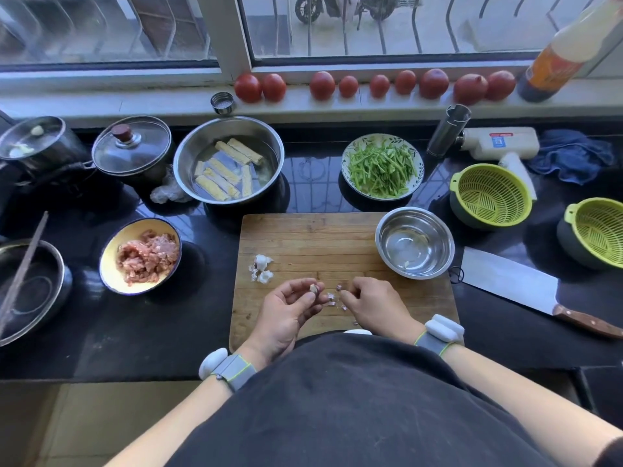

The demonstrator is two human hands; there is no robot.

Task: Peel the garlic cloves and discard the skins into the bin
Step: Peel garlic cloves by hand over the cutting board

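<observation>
My left hand (288, 310) pinches a small garlic clove (314, 288) with purplish skin between thumb and fingertips, just above the wooden cutting board (320, 237). My right hand (372, 303) is close beside it, fingers curled, pinching a bit of purple skin (338, 287). Loose skin scraps (333, 299) lie on the board between the hands. A cluster of garlic cloves and white skins (261, 266) sits on the board's left side. A small steel bowl (415, 242) on the board's right corner holds one peeled clove (407, 264). No bin is in view.
A cleaver (512, 284) lies right of the board. Around it stand a yellow bowl of minced meat (141, 256), a steel bowl of tofu sticks (229, 160), a plate of green strips (382, 166), two green colanders (490, 193), lidded pots (133, 148) and tomatoes (322, 85) on the sill.
</observation>
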